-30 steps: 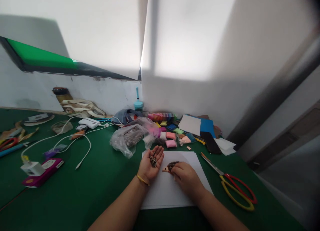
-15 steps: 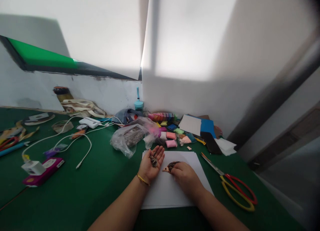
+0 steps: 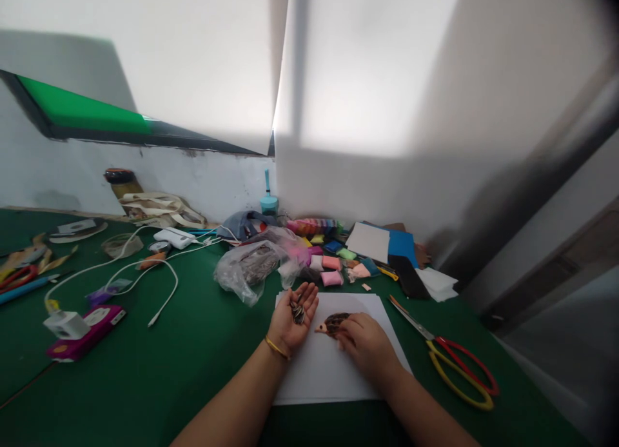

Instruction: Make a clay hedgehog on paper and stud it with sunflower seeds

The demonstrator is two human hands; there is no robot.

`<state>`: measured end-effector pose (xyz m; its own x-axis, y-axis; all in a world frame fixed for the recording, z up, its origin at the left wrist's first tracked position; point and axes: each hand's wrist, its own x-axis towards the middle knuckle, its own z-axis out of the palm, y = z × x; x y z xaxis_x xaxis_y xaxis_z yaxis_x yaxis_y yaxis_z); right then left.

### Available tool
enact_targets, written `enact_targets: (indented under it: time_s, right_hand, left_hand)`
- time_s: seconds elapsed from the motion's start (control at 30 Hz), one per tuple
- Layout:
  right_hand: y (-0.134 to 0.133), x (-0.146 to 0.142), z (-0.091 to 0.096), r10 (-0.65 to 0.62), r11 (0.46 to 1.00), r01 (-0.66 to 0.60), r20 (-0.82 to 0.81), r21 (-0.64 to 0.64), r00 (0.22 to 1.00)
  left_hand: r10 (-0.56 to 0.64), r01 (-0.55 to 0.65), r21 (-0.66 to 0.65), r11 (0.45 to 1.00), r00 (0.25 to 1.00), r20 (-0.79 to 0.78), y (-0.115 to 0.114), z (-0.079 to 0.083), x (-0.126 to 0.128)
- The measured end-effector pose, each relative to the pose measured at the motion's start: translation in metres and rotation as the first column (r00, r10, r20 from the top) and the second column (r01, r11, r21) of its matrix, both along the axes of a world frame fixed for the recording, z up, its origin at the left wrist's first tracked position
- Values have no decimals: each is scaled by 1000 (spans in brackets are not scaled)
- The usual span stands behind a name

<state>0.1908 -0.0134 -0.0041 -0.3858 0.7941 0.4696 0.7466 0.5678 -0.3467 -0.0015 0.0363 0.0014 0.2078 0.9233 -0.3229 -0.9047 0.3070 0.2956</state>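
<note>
Palm up over the left side of the white paper [image 3: 322, 376], my left hand [image 3: 293, 321] cradles a small heap of sunflower seeds [image 3: 298, 313], its fingers extended and slightly cupped. A little hedgehog figure [image 3: 333, 324] lies on the sheet, its pale pointed snout facing left and its back covered with dark striped pieces that look like seeds. My right hand [image 3: 365, 344] covers the hedgehog's rear part, with curled fingers touching its side. Whatever those fingertips pinch is hidden.
Large scissors [image 3: 445, 357] with red and yellow handles lie to the right of the paper. Behind it are colored clay packs [image 3: 331, 278] and a clear plastic bag [image 3: 246, 273] of dark seeds. White cables [image 3: 169, 286] and a magenta power bank [image 3: 87, 334] occupy the left side.
My right hand has shifted slightly right along the hedgehog, its fingers loosening and exposing more of the dark back. My left hand and its seeds have stayed put.
</note>
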Motion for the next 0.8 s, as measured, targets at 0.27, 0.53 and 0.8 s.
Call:
enact_targets:
  time_s: [0.27, 0.53, 0.8]
  right_hand:
    - [3, -6, -4, -2, 999, 0, 46, 51, 999]
    - [4, -7, -7, -16, 999, 14, 45, 43, 999]
    - [-2, -27, 26, 97, 992, -98, 7, 77, 995]
  left_hand:
    - [-4, 4, 7, 1000, 1000, -6, 0, 0, 1]
    - [-14, 14, 2, 1000, 1000, 1, -1, 1, 2]
    - [-104, 103, 26, 994, 993, 51, -8, 2, 9]
